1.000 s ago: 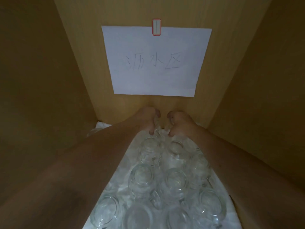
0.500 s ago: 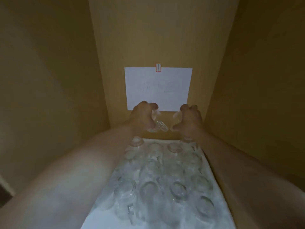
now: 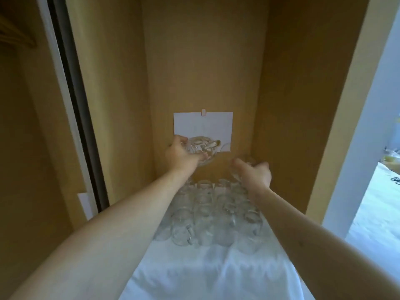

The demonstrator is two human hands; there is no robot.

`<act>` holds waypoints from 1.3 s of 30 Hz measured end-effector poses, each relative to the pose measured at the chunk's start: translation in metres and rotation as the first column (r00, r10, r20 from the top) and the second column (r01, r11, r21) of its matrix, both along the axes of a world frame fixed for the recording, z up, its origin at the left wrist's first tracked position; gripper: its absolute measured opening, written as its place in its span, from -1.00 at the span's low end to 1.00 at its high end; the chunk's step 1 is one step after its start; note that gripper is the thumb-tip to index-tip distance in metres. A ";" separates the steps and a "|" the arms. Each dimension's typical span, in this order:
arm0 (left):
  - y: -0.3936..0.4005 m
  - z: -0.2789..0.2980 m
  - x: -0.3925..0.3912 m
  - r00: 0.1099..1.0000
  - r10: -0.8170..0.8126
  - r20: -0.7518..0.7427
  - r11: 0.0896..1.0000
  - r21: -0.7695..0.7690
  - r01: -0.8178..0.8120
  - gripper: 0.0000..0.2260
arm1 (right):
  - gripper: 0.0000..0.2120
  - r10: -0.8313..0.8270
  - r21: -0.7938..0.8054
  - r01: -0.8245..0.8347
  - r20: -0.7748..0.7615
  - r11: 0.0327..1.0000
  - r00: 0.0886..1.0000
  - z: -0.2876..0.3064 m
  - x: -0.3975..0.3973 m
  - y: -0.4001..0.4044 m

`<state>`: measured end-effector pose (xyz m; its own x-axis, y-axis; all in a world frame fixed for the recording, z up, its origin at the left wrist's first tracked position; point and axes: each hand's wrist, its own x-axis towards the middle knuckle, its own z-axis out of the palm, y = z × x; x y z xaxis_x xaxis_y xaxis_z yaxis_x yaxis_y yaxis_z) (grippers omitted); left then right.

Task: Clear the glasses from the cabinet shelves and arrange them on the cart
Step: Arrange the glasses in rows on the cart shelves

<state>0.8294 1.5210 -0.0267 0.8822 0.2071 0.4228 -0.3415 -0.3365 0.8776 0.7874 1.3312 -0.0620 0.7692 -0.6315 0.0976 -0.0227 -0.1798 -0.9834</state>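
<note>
Wooden cabinet walls (image 3: 287, 105) enclose a shelf covered by a white cloth (image 3: 205, 276), with a paper sheet (image 3: 213, 126) on the back panel. Glasses (image 3: 207, 215) stand grouped on the cloth. Left hand (image 3: 180, 156) grips a glass mug (image 3: 200, 151), tilted, its handle pointing right. Right hand (image 3: 256, 173) curls around a second glass (image 3: 243, 167); its orientation cannot be determined.

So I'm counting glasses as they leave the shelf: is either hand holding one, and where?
Each holds one. The left hand grips a handled glass around its body; the right hand wraps another glass, mostly hidden.
</note>
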 end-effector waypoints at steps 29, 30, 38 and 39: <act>-0.243 0.000 -0.314 0.528 -0.838 -0.137 0.436 -0.749 0.499 -0.42 | -0.08 -0.185 -0.020 0.187 0.075 0.982 0.980 -0.001 -0.364 -0.211; -0.261 -0.002 -0.324 0.503 -0.853 -0.139 0.423 -0.748 0.511 -0.43 | -0.08 -0.206 -0.022 0.208 0.073 0.978 0.976 -0.002 -0.379 -0.226; -0.396 -0.012 -0.381 0.189 -0.979 -0.070 0.177 -0.745 0.643 -0.59 | -0.09 -0.417 0.015 0.417 0.101 0.909 0.903 -0.008 -0.470 -0.335; -0.412 -0.012 -0.383 0.136 -0.989 -0.062 0.137 -0.741 0.658 -0.62 | -0.09 -0.446 0.023 0.446 0.107 0.895 0.889 -0.009 -0.478 -0.348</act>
<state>0.4463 1.1086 -0.0388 0.5694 -0.8187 0.0744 0.3825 0.3440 0.8575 0.3098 0.9837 -0.0708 0.3918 -0.9051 0.1650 0.0037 -0.1778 -0.9841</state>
